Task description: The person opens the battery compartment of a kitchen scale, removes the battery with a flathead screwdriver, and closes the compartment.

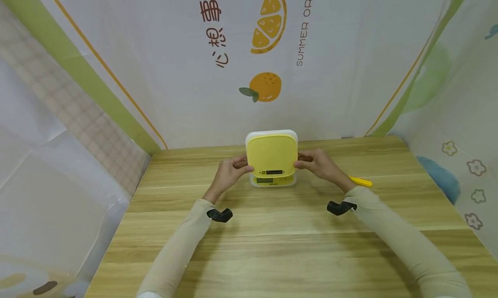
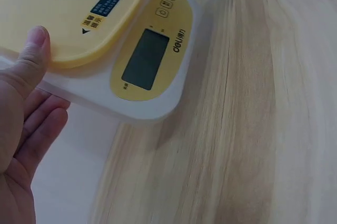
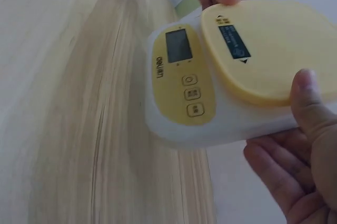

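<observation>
A white and yellow kitchen scale [image 1: 272, 153] is tipped up toward the head camera near the table's back edge. Its display [image 2: 146, 58] and the row of buttons [image 3: 192, 94] sit along the lower front; the display looks blank. My left hand [image 1: 230, 171] grips one side, thumb on the yellow weighing plate [image 3: 284, 45] and fingers behind the white body. On the opposite side my right hand [image 1: 320, 164] holds it the same way, its thumb [image 3: 305, 95] pressing the plate's edge. The underside of the scale is hidden.
Behind my right wrist lies a yellow-handled object [image 1: 362, 181], partly covered by the arm. The wooden table [image 1: 268, 246] meets a white printed curtain [image 1: 186, 94] just behind the scale. More cloth hangs at both sides.
</observation>
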`<act>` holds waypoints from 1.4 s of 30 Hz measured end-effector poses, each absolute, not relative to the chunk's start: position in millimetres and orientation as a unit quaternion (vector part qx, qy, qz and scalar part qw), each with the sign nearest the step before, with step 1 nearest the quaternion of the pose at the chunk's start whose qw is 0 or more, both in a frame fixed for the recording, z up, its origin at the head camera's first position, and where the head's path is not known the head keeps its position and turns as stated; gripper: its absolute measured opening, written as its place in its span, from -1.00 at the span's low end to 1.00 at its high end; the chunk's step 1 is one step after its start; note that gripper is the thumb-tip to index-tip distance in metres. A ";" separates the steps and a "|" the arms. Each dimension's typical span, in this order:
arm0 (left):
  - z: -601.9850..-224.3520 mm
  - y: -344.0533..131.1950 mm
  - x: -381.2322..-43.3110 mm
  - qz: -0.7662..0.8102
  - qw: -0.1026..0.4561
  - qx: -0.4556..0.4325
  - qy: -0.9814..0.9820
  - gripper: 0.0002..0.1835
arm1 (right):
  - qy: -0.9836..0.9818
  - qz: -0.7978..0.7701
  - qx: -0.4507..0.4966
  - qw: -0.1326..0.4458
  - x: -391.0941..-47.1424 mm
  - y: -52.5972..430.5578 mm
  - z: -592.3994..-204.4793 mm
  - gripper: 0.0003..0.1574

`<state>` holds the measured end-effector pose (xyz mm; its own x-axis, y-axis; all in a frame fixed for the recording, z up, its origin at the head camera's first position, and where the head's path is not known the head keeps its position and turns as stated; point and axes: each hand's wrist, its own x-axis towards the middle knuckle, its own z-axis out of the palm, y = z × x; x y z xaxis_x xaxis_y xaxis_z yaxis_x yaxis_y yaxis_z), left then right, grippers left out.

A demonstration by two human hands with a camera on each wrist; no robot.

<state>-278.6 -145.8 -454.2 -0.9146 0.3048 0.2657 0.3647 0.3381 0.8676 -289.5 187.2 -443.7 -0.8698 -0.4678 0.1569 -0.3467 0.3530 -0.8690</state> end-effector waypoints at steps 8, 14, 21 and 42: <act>-451.5 -147.5 -278.1 -0.524 0.069 -0.239 -0.814 -0.47 | 0.831 -0.466 -0.303 -0.034 -285.0 188.4 -444.5 -0.40; -449.9 -149.3 -276.4 -0.515 0.083 -0.255 -0.814 -0.50 | 0.831 -0.409 -0.361 -0.110 -282.5 189.2 -449.6 -0.50; -450.1 -154.6 -272.5 -0.451 0.110 -0.272 -0.843 -0.64 | 0.838 -0.320 -0.405 -0.178 -282.0 190.8 -453.1 -0.61; -460.7 -165.8 -275.1 -0.203 0.276 -0.482 -0.806 -0.55 | 0.738 -0.095 -0.565 -0.356 -289.1 199.1 -461.2 -0.45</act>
<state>-275.1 -165.8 -460.7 -0.3826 0.6653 0.6411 0.8896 0.4526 0.0612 -289.1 199.1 -461.2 -0.1085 -0.7665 0.6330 -0.9019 0.3437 0.2615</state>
